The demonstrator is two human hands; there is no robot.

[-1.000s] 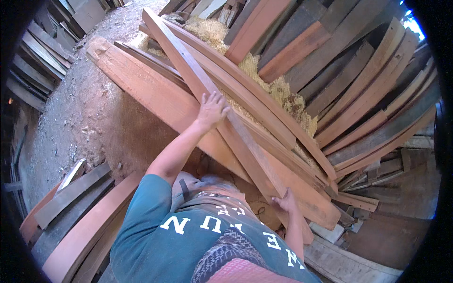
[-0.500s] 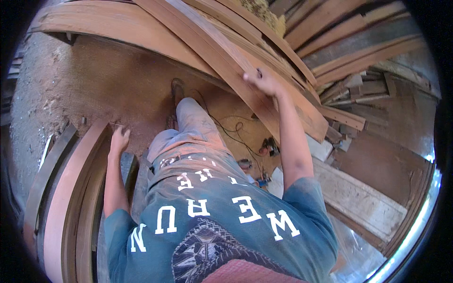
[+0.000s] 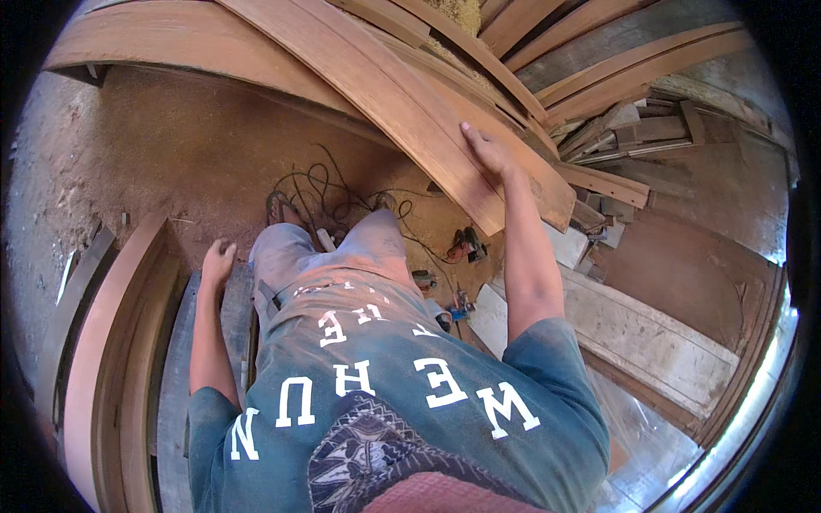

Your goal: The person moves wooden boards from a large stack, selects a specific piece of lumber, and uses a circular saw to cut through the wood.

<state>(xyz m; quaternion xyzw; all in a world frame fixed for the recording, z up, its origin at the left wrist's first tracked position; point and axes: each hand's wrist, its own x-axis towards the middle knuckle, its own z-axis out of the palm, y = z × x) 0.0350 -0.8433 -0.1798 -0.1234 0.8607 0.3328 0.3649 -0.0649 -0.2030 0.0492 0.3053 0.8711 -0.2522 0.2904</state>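
A long reddish-brown wooden board (image 3: 402, 107) slants across the upper middle, its broad face showing. My right hand (image 3: 489, 154) is closed around its right edge, near the close end, with a digit lying on the face. The fingers beneath are hidden. Under this board lies a wide curved timber piece (image 3: 197, 47) beside several other lengths of wood. My left hand (image 3: 220, 261) hangs at my left side, fingers curled, with nothing visible in it. Close by stand curved wooden pieces, among them a pale pinkish one (image 3: 107, 333).
Black cables (image 3: 321, 184) loop on the dusty floor around my feet. Power tools (image 3: 466, 245) sit to the right of my legs. At the right are a long whitish panel (image 3: 650, 346) and scrap wood (image 3: 658, 132). More planks (image 3: 641, 73) lie at the upper right.
The board has turned from its narrow edge to show its broad face, my right hand still on it. My left hand has dropped slightly toward me. My legs now stand side by side.
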